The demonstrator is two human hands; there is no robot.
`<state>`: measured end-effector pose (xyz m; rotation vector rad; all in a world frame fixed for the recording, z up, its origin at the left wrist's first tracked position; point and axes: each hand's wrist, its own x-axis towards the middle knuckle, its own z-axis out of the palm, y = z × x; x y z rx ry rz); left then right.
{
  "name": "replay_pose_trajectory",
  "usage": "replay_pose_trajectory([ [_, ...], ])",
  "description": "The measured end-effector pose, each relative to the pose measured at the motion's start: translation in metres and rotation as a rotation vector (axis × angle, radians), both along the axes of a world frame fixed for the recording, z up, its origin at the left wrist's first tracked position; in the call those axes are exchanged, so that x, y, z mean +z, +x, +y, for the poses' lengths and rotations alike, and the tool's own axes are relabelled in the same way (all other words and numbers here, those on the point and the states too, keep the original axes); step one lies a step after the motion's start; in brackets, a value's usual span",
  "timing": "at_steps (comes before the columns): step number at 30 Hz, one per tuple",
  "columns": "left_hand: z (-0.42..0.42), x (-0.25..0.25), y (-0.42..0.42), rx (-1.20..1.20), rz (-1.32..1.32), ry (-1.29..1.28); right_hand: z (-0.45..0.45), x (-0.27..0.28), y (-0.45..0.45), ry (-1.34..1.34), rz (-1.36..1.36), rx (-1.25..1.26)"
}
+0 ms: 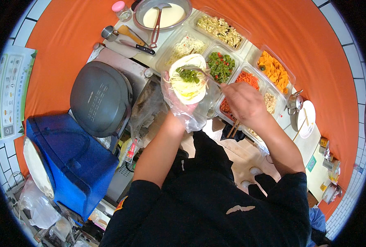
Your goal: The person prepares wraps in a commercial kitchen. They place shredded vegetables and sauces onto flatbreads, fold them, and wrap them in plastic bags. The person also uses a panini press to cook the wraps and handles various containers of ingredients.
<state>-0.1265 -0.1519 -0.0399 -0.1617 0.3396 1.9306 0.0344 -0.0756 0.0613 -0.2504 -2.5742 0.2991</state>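
Note:
My left hand, inside a clear plastic bag, holds a pale round flatbread opened face up. Pale yellow shreds cover the bread, with chopped green peppers on top of them. Above the right side of the bread, my right hand grips a thin utensil whose end reaches the green peppers; blur hides its exact kind. Just beyond the bread stand plastic tubs of white shreds and green and red chopped peppers. Orange-red shreds fill a tub near my right hand.
At left sits a dark round electric griddle with its lid down, near a blue box. A knife lies by a metal bowl of batter with a ladle. A steel pot and white plate stand at right.

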Motion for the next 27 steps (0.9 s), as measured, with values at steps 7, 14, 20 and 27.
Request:
replay_pose_trajectory([
  [7, -0.008, 0.008, -0.008, -0.004, 0.008, 0.052, 0.033, -0.027, 0.021, -0.443, 0.111, -0.497],
  [14, -0.02, 0.036, -0.021, -0.006, 0.003, 0.013, 0.054, -0.115, 0.032, -0.368, -0.103, -0.429],
  [20, -0.022, 0.026, -0.037, -0.026, 0.025, -0.062, 0.053, -0.15, 0.024, -0.94, -0.208, -0.723],
  [27, -0.022, 0.018, -0.048, -0.011, 0.083, -0.076, 0.043, -0.161, 0.021, -1.765, 0.111, -0.778],
])
